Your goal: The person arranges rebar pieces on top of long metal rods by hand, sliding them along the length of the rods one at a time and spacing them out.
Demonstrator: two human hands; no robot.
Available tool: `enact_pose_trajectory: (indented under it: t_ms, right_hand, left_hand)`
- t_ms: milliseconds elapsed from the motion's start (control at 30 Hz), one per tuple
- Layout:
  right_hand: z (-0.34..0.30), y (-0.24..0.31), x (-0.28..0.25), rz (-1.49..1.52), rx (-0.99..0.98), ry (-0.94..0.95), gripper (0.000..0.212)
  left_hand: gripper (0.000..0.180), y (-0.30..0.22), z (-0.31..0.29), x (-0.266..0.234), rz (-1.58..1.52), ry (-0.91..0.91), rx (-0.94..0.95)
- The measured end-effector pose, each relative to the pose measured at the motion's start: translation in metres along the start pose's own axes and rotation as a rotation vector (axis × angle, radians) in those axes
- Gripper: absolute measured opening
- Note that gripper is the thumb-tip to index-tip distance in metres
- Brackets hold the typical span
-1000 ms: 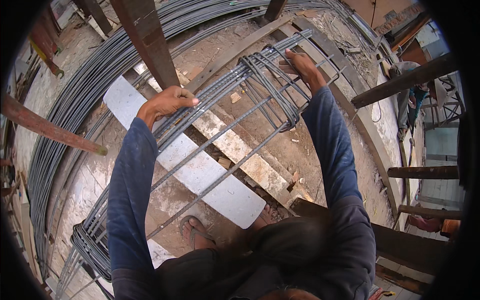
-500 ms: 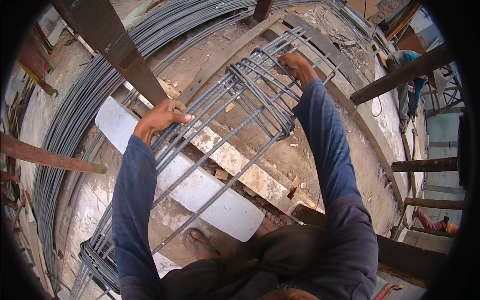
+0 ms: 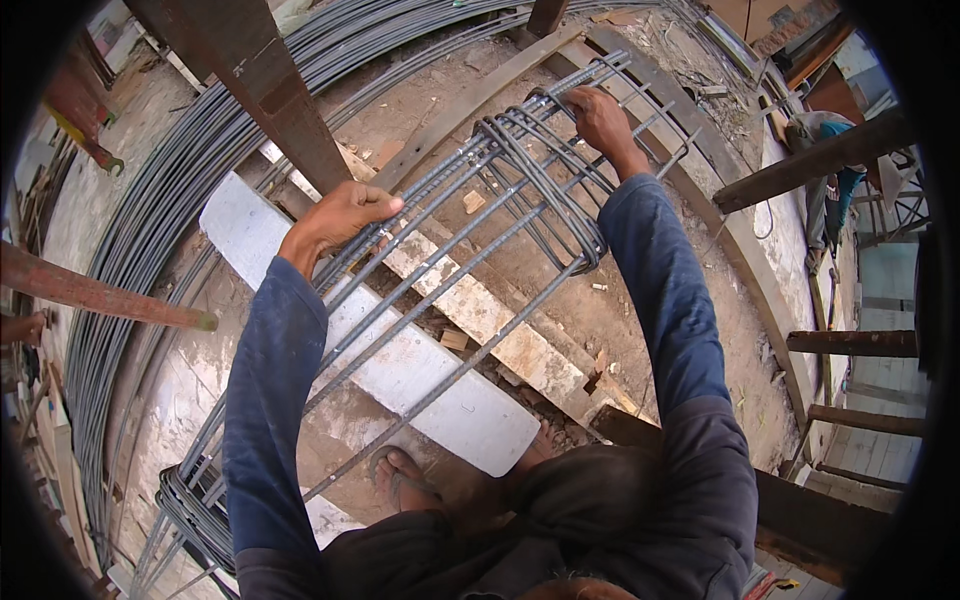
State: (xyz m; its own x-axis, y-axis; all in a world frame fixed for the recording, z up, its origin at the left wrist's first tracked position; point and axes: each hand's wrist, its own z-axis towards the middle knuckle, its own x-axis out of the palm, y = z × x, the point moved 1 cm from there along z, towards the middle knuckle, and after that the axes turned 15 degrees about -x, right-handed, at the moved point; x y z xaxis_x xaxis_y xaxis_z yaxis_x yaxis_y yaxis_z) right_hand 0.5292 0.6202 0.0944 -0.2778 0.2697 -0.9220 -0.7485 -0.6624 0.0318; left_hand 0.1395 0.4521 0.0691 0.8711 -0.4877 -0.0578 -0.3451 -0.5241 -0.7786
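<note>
A long steel rebar cage [image 3: 455, 268] lies slanted in front of me, from lower left to upper right. Near its far end, a bunch of bent square stirrups [image 3: 545, 195] is gathered around the long ribbed bars. My left hand [image 3: 343, 222] is closed over the bars on the left side, thumb pointing along them. Up at the far end, my right hand [image 3: 606, 120] has its fingers curled at the upper bar, just beyond the gathered stirrups; its fingertips are partly hidden. Another bunch of stirrups [image 3: 196, 512] sits around the bars at lower left.
A pale slab-like beam [image 3: 440, 395] and a worn timber [image 3: 490, 315] cross under the cage near my feet. Coiled rebar [image 3: 150, 235] curves along the left. A brown post [image 3: 262, 95] rises by my left hand. At right, a person [image 3: 828, 190] is beyond more posts.
Both hands have shifted a little farther away along the cage, the right hand coming up to the upper bar. The whole view has drifted slightly.
</note>
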Motion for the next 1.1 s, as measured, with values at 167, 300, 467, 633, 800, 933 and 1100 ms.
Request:
enact_pose_trajectory:
  t_ms: [167, 300, 467, 633, 800, 933, 1100]
  right_hand:
    - [0.003, -0.006, 0.003, 0.062, -0.416, 0.000, 0.035]
    - [0.015, 0.003, -0.008, 0.077, -0.135, 0.363, 0.054]
    - [0.006, 0.019, -0.006, 0.012, -0.066, 0.319, 0.056]
    - [-0.006, 0.025, -0.008, 0.064, -0.029, 0.075, 0.054]
    - [-0.007, 0.032, -0.008, -0.259, -0.121, -0.010, 0.053]
    - [-0.001, 0.031, -0.013, -0.224, -0.050, 0.102, 0.051]
    - [-0.030, 0.023, -0.006, -0.005, 0.033, -0.026, 0.041]
  left_hand:
    - [0.030, 0.004, 0.008, -0.003, -0.001, -0.018, 0.011]
    - [0.032, 0.005, 0.005, -0.003, -0.142, 0.104, -0.051]
    - [0.035, 0.008, 0.005, 0.004, -0.111, 0.030, -0.078]
    - [0.040, -0.004, -0.003, 0.007, -0.122, -0.007, -0.145]
    - [0.058, -0.005, -0.004, 0.013, 0.010, -0.117, -0.144]
    - [0.062, -0.005, 0.001, 0.017, 0.086, -0.199, -0.058]
    - [0.054, 0.005, 0.000, 0.022, 0.104, -0.269, -0.004]
